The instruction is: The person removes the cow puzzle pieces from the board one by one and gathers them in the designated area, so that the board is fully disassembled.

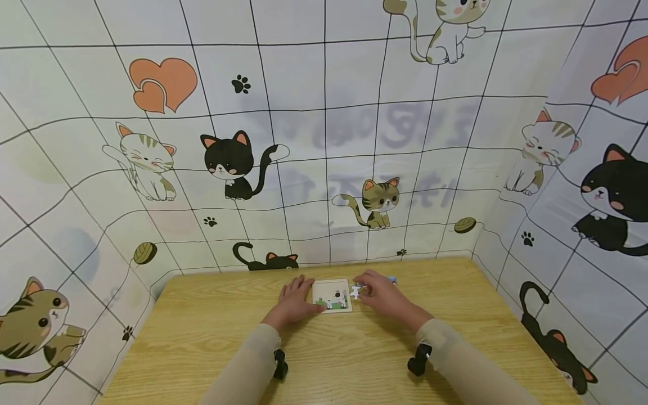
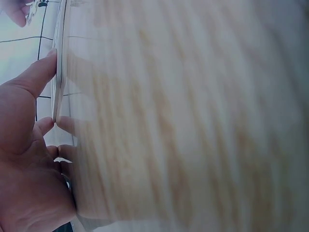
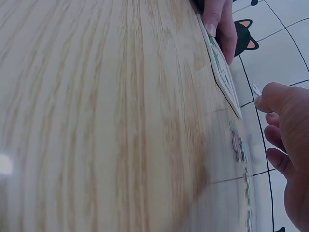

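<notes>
evidently the left hand point(image 1: 293, 301) rests along the left edge of a pale puzzle board point(image 1: 326, 288), fingers extended and thumb laid on the near corner. the right hand point(image 1: 383, 293) pinches a small puzzle piece point(image 3: 255, 89) between thumb and fingertips, raised just off the board's right side. the board lies flat on the wooden tabletop point(image 1: 217, 332), green printed along its near part. loose pieces point(image 3: 247, 186) lie to its right, before a cat-patterned cloth point(image 1: 304, 129).
</notes>
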A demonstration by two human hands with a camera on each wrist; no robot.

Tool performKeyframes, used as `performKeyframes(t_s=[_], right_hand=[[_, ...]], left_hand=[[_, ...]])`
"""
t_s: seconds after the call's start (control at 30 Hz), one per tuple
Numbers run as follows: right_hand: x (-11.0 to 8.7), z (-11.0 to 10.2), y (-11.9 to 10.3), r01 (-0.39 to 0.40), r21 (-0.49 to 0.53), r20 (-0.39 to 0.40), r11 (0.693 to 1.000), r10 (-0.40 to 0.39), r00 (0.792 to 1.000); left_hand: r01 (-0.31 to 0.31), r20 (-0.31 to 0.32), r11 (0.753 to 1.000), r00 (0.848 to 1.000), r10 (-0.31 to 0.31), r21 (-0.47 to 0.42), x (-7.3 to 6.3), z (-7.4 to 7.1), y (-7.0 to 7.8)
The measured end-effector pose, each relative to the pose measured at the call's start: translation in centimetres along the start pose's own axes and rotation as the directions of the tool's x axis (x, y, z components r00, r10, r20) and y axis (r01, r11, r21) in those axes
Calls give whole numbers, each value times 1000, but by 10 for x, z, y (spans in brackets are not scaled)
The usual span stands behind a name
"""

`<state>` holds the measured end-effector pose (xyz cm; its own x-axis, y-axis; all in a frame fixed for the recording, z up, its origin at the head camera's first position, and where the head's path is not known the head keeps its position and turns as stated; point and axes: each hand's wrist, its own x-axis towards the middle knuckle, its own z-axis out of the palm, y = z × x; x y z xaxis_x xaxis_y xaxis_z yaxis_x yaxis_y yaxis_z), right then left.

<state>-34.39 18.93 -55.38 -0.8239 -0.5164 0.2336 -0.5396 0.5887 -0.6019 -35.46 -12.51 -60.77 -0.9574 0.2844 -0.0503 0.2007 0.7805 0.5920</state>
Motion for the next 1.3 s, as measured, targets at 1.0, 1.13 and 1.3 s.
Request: performKeyframes(t_s=[1.0,1.13,1.3], right_hand=[[-26,-27,41,-90,61,19,994,89,996],[-28,-29,44,-79,66,19,995,78,997],[-30,-29,47,-69,52,13,996,68,998]], left_hand=[[17,22,1000,1000,-17,4,1,-1,1],[10,13,1000,1000,-10,-5,0,-1,2],[-11,-3,1000,1000,10,-26,-3,-4,5]])
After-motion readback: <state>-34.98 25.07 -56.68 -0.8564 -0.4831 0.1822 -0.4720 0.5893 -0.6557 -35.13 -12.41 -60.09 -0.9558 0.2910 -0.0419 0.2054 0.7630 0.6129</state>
